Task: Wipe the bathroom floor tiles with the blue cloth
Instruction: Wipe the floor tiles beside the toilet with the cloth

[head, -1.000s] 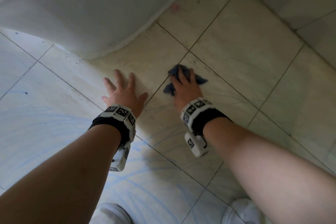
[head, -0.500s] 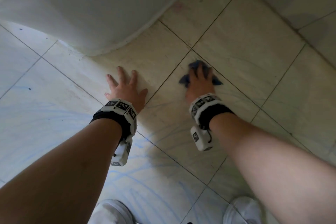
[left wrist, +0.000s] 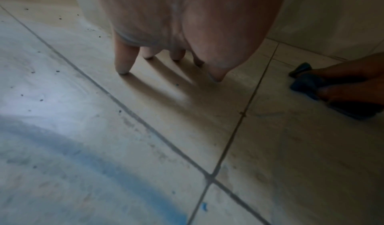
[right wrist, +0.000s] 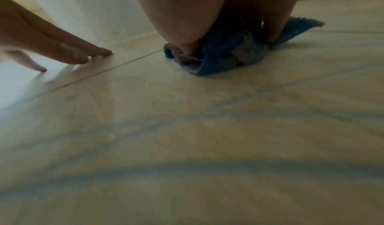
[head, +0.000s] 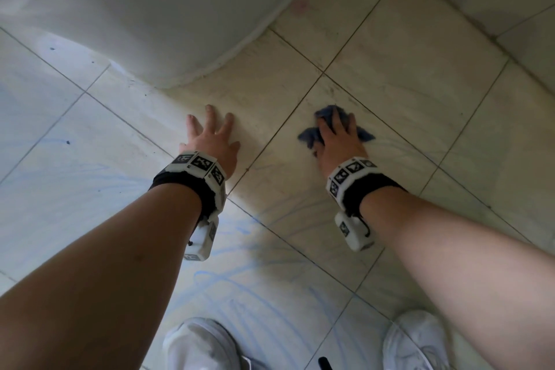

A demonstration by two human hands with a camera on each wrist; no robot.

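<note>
Head view: The right hand (head: 339, 141) lies on top of the bunched blue cloth (head: 309, 135) and presses it against the floor tiles (head: 420, 93). The fingers are spread over the cloth; corners of cloth stick out on both sides of the hand and beyond the fingertips. The cloth sits just past a grout line crossing. The left hand (head: 210, 138) rests on the neighbouring tile, fingers spread and straight, holding nothing, near the curved white base (head: 150, 9) of a fixture. Two white shoes (head: 198, 345) stand at the near edge of the floor. Faint blue streaks mark the near tiles.

Left wrist view: The left hand's fingertips (left wrist: 122, 69) touch the tile with the palm raised. The cloth (left wrist: 305, 84) lies well to the right under the right hand (left wrist: 349, 84).

Right wrist view: The cloth (right wrist: 224, 54) is crumpled under the right hand (right wrist: 199, 15); the thumb presses into it. Whether the fingers curl round the cloth cannot be told.
</note>
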